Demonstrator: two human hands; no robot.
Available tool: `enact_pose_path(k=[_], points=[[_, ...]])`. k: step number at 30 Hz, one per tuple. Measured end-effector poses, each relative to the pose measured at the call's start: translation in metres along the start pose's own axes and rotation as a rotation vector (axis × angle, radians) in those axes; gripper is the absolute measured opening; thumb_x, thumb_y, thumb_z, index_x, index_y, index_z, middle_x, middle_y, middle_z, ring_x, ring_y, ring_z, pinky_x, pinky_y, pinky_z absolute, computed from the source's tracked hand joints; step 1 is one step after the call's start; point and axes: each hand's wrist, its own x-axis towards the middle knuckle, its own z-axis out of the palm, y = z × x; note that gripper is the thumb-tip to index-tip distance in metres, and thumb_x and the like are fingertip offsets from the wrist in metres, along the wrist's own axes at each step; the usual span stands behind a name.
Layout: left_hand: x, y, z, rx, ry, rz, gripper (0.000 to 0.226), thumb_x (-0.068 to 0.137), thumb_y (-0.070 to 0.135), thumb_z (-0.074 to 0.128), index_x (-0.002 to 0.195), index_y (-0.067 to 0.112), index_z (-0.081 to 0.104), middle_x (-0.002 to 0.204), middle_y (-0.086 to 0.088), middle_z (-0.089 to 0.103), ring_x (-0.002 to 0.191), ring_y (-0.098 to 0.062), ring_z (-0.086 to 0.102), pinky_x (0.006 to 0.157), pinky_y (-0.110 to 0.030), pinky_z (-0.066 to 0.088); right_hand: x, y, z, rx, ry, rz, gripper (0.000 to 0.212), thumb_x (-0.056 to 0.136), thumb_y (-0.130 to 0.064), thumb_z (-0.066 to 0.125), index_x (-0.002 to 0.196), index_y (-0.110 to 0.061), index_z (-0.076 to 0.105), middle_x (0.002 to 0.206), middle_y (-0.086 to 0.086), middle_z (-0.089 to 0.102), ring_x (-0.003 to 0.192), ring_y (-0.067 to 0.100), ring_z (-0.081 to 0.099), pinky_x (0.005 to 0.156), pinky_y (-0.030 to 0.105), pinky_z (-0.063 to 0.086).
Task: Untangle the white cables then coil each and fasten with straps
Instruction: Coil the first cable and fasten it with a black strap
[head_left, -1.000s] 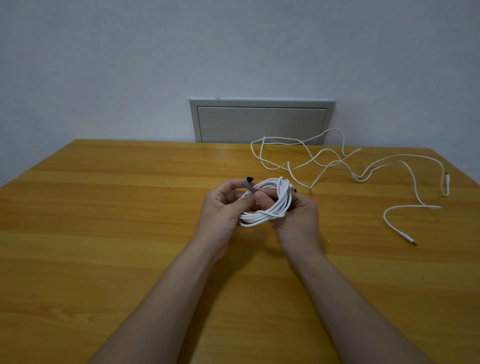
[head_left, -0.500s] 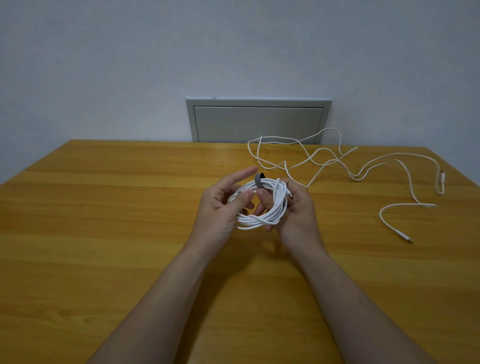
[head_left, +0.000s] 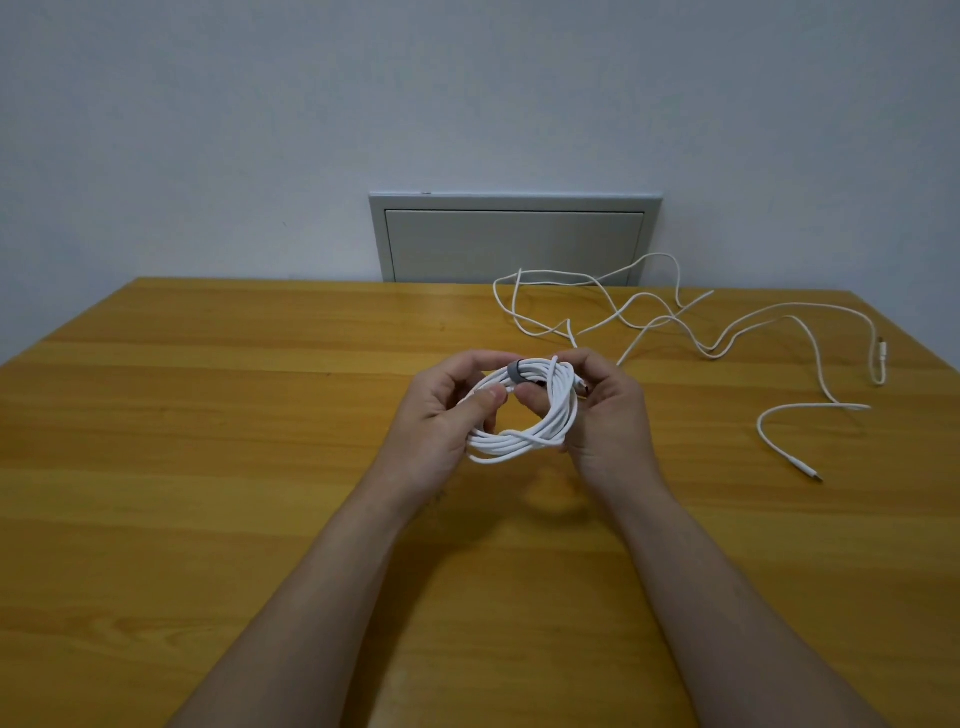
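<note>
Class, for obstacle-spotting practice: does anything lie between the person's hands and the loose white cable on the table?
Nothing visible does. The left hand and right hand grip the coil; only tabletop shows between them and the loose cable.

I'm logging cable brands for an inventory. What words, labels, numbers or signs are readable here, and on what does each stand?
None can be read.
The coiled cable, its grey strap, the loose cable, the table and the wall panel show no print.
The loose cable's plug is too small to tell whether it bears any marking.
</note>
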Motion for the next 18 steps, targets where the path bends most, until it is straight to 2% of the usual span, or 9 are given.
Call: enact_pose_path(k=[4,7,10,12,15,18], points=[[-0.001,0.002,0.002,0.010,0.062,0.040,0.028,0.095,0.018,0.059,0.120,0.020,0.072,0.074,-0.021,0.052,0.067,-0.019,0.050,0.058,-0.025,0.044,0.001,0.001,-0.001,0.009,-0.042,-0.028,0.018,0.083,0.010,0.072,0.098,0.001,0.066,0.076,-0.007,0.074,0.066,0.007,0.068,0.060,0.022,0.057],[-0.001,0.001,0.007,0.028,0.111,0.080,0.029,0.096,0.016,0.058,0.123,0.015,0.070,0.067,-0.009,0.051,0.064,-0.016,0.050,0.058,-0.026,0.043,-0.001,-0.001,0.005,0.074,-0.050,-0.009,0.014,0.089,0.008,0.066,0.102,0.004,0.064,0.071,-0.010,0.071,0.060,0.001,0.063,0.056,0.017,0.052],[0.000,0.000,0.010,0.023,0.122,0.101,0.031,0.098,0.014,0.058,0.127,0.013,0.067,0.066,0.001,0.051,0.063,-0.013,0.052,0.058,-0.026,0.044,-0.007,-0.004,0.013,0.151,-0.085,0.063,0.009,0.096,0.003,0.060,0.100,-0.004,0.062,0.060,-0.010,0.065,0.050,0.000,0.058,0.048,0.011,0.044],[0.000,0.000,0.010,0.007,0.119,0.105,0.031,0.098,0.012,0.058,0.128,0.012,0.066,0.067,0.001,0.051,0.064,-0.014,0.053,0.059,-0.026,0.045,-0.010,-0.004,0.016,0.172,-0.107,0.096,0.010,0.097,0.000,0.058,0.096,-0.009,0.062,0.056,-0.011,0.063,0.047,-0.001,0.056,0.045,0.009,0.040],[0.000,0.000,0.009,-0.018,0.117,0.096,0.030,0.098,0.011,0.057,0.125,0.010,0.068,0.068,-0.002,0.053,0.063,-0.013,0.052,0.058,-0.024,0.044,-0.010,-0.004,0.019,0.185,-0.111,0.100,0.017,0.097,0.003,0.057,0.095,-0.013,0.063,0.060,-0.012,0.068,0.053,-0.002,0.064,0.047,0.008,0.042],[0.000,-0.001,0.009,-0.029,0.120,0.087,0.028,0.098,0.010,0.056,0.123,0.008,0.068,0.067,0.000,0.056,0.063,-0.012,0.053,0.057,-0.022,0.044,-0.009,-0.001,0.019,0.145,-0.100,0.067,0.019,0.096,0.005,0.058,0.094,-0.013,0.064,0.058,-0.012,0.066,0.053,-0.002,0.062,0.048,0.008,0.043]])
